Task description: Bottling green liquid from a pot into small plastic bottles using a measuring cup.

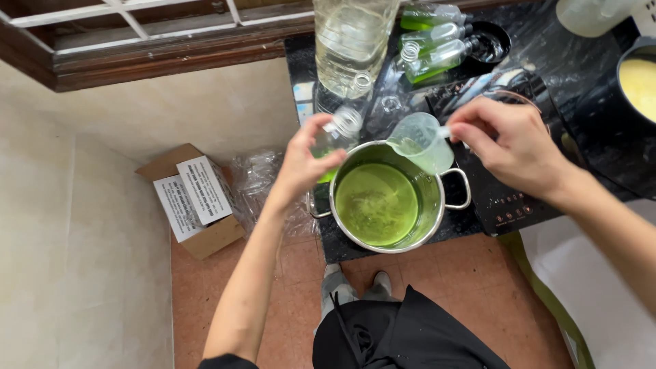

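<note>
My left hand [305,164] grips a small clear plastic bottle [339,130] with green liquid at its bottom, held at the left rim of a steel pot [437,219]. The pot holds green liquid [376,203]. My right hand [506,140] holds a small clear measuring cup [422,142] by its handle, tilted with its spout toward the bottle's open neck, above the pot. A little pale green liquid lies in the cup.
Filled small bottles [434,41] lie at the back of the black counter [547,48], beside a large clear jug [352,41]. A black induction cooker [509,205] sits under the pot. A black pot of yellow liquid [639,82] stands right. A cardboard box [195,198] is on the floor.
</note>
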